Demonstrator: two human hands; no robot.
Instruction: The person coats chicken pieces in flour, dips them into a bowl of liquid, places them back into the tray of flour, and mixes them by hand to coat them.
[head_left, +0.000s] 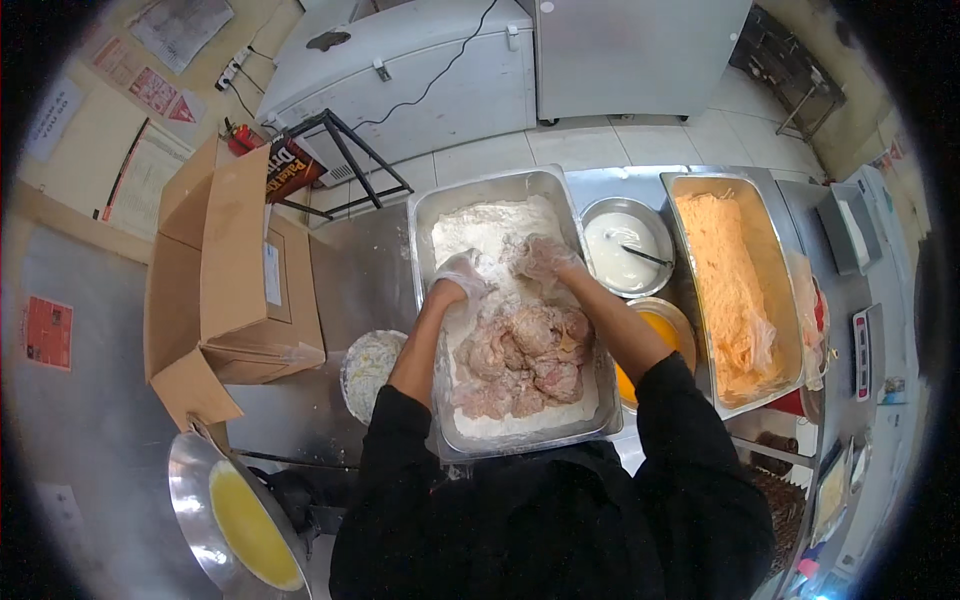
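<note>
A deep steel pan (420, 247) lies lengthwise before me. White flour (480, 221) fills its far part, and floured raw meat pieces (525, 352) are heaped in its near half. Both my hands wear clear plastic gloves and are in the pan, just beyond the meat. My left hand (463, 274) touches the flour near the left wall, its fingers partly hidden. On the right, my right hand (544, 259) has its fingers curled down at the flour, with a floury lump at the fingertips; whether it grips this cannot be told.
Right of the pan stand a bowl of white liquid (619, 244), a bowl of orange-yellow liquid (660, 326) and a steel pan of orange mixture (724, 300). To the left are a floury bowl (371, 371), an open cardboard box (240, 300) and a wok with yellow contents (251, 525).
</note>
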